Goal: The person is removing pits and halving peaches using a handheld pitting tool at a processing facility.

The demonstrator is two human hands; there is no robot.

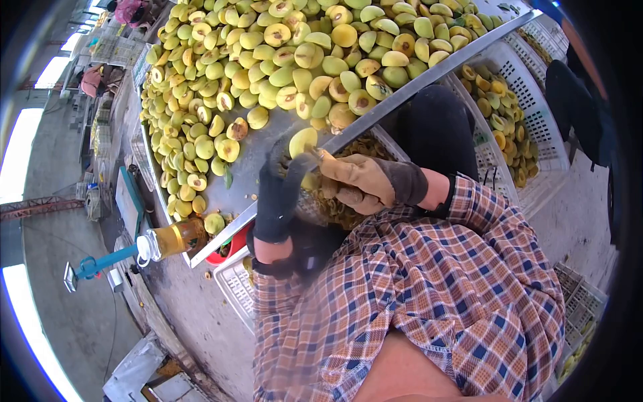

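My left hand (274,201), in a dark glove and smeared by motion, is at the metal table's near edge with its fingers bent around a yellow-green stone-fruit half (303,143). Close beside it, my right hand (358,179) wears a tan and brown glove. Its fingers are curled closed, and whatever they grip is hidden. Another piece of yellow fruit (311,180) shows between the two hands. Below them is a crate (392,142) with brownish fruit pieces. Many halved stone fruits (281,60) are heaped on the table beyond, some with the stone or its brown hollow showing.
A raised metal rim (429,79) borders the table. White plastic crates of fruit halves (499,110) stand at right. On the left are a jar of amber liquid (167,241), a blue bar (110,263) and a red bucket (228,249). Other people (94,80) are far off.
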